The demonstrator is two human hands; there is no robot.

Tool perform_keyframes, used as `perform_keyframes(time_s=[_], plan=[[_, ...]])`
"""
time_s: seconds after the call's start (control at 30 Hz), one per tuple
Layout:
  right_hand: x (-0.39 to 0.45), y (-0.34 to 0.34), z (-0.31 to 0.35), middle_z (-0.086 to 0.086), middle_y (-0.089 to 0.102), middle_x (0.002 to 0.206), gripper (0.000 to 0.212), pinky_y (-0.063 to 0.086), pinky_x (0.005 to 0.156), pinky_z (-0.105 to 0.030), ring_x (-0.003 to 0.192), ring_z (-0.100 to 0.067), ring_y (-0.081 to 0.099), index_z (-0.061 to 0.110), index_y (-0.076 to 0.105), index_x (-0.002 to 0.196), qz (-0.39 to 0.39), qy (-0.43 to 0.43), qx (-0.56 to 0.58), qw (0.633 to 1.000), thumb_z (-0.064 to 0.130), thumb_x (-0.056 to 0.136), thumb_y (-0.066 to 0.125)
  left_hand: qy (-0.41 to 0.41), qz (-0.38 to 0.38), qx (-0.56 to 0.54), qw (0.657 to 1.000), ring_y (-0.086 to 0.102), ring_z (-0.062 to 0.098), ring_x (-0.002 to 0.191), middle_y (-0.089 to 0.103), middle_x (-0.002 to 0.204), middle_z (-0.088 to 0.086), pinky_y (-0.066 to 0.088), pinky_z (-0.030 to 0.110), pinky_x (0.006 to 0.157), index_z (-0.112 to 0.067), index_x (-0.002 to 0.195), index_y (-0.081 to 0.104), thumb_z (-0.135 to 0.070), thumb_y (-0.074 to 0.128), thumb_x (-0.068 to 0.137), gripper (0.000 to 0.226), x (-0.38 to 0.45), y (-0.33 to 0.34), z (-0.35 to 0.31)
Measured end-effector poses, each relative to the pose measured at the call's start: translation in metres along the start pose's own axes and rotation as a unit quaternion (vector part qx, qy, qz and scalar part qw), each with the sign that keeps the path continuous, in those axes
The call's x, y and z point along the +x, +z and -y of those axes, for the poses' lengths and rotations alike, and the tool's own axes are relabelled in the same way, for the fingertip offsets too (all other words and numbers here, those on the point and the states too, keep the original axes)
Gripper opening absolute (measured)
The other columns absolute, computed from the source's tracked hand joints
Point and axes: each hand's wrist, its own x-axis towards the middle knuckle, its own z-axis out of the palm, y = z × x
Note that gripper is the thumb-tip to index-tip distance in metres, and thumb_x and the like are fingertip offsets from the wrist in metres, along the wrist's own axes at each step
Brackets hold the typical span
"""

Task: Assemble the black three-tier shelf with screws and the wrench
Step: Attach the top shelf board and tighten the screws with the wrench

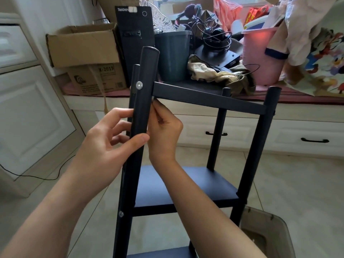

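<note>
Shelf: the black three-tier shelf (186, 185) stands upright on the tiled floor (290, 183), just in front of a white drawer cabinet (290, 135).
Top tier: its front rail (208, 100) runs from the near left post to the right post (260, 138).
Near left post: this black post (142, 101) is tilted a little; its rounded top stands above the top tier.
Upper screw: a silver screw (139, 85) sits in the near left post, at the level of the top tier.
Lower screw: a second silver screw (121, 213) is in the post at the left end of the middle tier.
Left hand: the left hand (104, 144) grips the near left post below the upper screw; the thumb lies across the front of the post and the fingers curl round its left side.
Right hand: the right hand (163, 131) is just right of the same post, under the left corner of the top tier; its fingertips are pinched together there. Whether they hold a small part, I cannot tell.
Wrench: I cannot find it.
Behind: a cardboard box (83, 49), a dark bin (174, 54) and a pink bucket (260, 56) stand on the cabinet top.
</note>
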Motion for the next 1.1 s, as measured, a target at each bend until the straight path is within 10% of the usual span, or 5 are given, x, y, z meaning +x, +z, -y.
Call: perform_keyframes(time_s=[0.27, 0.6, 0.8, 0.97, 1.1], plan=[[-0.004, -0.037, 0.020, -0.007, 0.073, 0.074, 0.017, 0.060, 0.072, -0.045, 0.064, -0.020, 0.070, 0.010, 0.075, 0.086, 0.044, 0.088, -0.013, 0.995, 0.011, 0.096, 0.061, -0.002, -0.018, 0.007, 1.000, 0.070, 0.013, 0.089, 0.074, 0.101, -0.009, 0.056, 0.043, 0.085, -0.052, 0.108, 0.063, -0.041, 0.071, 0.079, 0.033, 0.003, 0.002, 0.001], [0.014, -0.150, 0.084, -0.013, 0.072, 0.071, 0.016, 0.059, 0.058, -0.029, 0.060, -0.025, 0.070, 0.010, 0.075, 0.082, 0.205, 0.204, -0.216, 0.933, 0.006, 0.093, 0.064, -0.015, -0.014, 0.006, 1.000, 0.069, 0.019, 0.085, 0.071, 0.096, -0.012, 0.060, 0.029, 0.076, -0.047, 0.110, 0.059, -0.026, 0.071, 0.090, 0.032, -0.005, -0.001, -0.007], [0.020, -0.205, 0.103, 0.004, 0.072, 0.070, 0.018, 0.054, 0.054, -0.025, 0.061, -0.006, 0.063, 0.028, 0.076, 0.077, 0.209, 0.182, -0.362, 0.890, 0.017, 0.090, 0.069, -0.016, -0.029, 0.019, 0.999, 0.068, 0.014, 0.085, 0.070, 0.095, -0.017, 0.056, 0.018, 0.072, -0.042, 0.119, 0.059, -0.025, 0.070, 0.091, 0.035, -0.012, -0.004, -0.004], [0.023, -0.231, 0.100, 0.006, 0.068, 0.093, 0.009, 0.048, 0.085, -0.034, 0.094, -0.013, 0.061, 0.032, 0.076, 0.083, 0.160, 0.161, -0.436, 0.871, 0.030, 0.089, 0.070, -0.024, -0.052, 0.020, 0.998, 0.067, 0.014, 0.081, 0.073, 0.097, -0.014, 0.054, 0.015, 0.070, -0.030, 0.131, 0.058, -0.021, 0.069, 0.094, 0.039, -0.013, -0.011, 0.003], [0.030, -0.225, 0.097, 0.020, 0.065, 0.080, 0.016, 0.041, 0.071, -0.019, 0.084, 0.008, 0.059, 0.033, 0.076, 0.070, 0.140, 0.182, -0.393, 0.890, 0.026, 0.083, 0.075, -0.033, -0.058, 0.036, 0.997, 0.067, 0.018, 0.084, 0.069, 0.100, -0.007, 0.056, 0.018, 0.068, -0.039, 0.124, 0.056, -0.024, 0.068, 0.095, 0.035, -0.011, -0.016, 0.010]])
